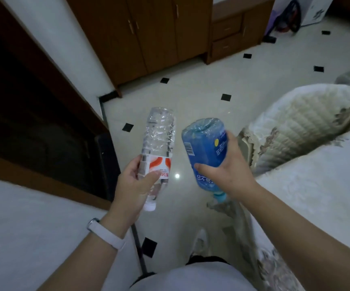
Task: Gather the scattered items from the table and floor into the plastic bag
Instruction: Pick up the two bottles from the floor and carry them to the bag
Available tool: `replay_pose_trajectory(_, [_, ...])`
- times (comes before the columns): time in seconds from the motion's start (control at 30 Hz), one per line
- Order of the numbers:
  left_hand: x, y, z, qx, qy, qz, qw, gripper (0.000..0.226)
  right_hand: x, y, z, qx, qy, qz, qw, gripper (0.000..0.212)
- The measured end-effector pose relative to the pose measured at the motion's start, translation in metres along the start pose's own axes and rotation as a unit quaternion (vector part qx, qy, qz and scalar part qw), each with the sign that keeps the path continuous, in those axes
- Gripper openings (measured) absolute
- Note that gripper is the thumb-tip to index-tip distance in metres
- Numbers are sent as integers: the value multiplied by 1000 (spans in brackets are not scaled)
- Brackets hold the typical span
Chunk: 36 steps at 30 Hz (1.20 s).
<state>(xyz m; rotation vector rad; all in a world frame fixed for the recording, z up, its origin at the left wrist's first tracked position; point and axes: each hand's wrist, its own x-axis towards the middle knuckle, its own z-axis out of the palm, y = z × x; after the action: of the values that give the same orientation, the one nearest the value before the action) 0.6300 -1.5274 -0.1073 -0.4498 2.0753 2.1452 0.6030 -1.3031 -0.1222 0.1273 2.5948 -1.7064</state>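
Step, as judged: transport. Two items are collected, one per grip, and are held above the tiled floor (pixel 191 97). The plastic bag is not in view, so drop-off is not yet done.

Next move calls for: locating the bag, getting its mouth open with both grips occupied (probably freeing one first), then feeding the bottles in one at a time.

Right grip (pixel 224 171): fingers and thumb clamped round the blue bottle (pixel 203 143). Its base points away beyond the grip and its blue cap (pixel 220 196) points back toward the wrist.

Left grip (pixel 137 181): clamped round the clear bottle (pixel 159 131) at the label. The ribbed body extends beyond the fingers and the white cap (pixel 150 206) sits below the palm.

Appearance: the blue bottle is the fatter of the two, with a tinted body, a blue label and a barcode. The clear bottle is slimmer, looks empty and slightly crumpled, and has a red-and-white label.
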Motion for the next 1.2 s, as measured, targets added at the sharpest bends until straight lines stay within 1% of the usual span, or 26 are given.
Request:
replay_pose_trajectory(0.17, [60, 26, 20, -16, -5, 3, 1000, 35, 69, -13, -11, -19, 5, -9, 1000, 94])
replay_pose_trajectory(0.37, [142, 47, 44, -19, -33, -14, 999, 38, 134, -10, -32, 4, 43, 16, 999, 87])
replay_pose_trajectory(0.5, [203, 56, 59, -28, -73, -12, 997, 36, 175, -7, -36, -18, 70, 38, 997, 88])
replay_pose_trajectory(0.63, [283, 67, 75, -8, -121, -8, 993, 32, 232, -6, -35, -47, 117, 68, 990, 91])
replay_pose_trajectory(0.77, [369, 89, 88, -4, -182, -26, 983, 35, 294, -19, -37, -75, 162, 106, 978, 93])
replay_pose_trajectory(0.93, [461, 123, 111, 17, -250, -20, 968, 31, 365, -34, -46, -87, 226, 134, 961, 91])
replay_pose_trajectory(1.1, [523, 148, 149, 26, -302, -25, 953, 29, 413, -38, -75, -76, 302, 163, 936, 93])
replay_pose_trajectory(1.2, [553, 157, 180, 32, -319, -29, 947, 30, 437, -28, -95, -85, 315, 181, 928, 94])
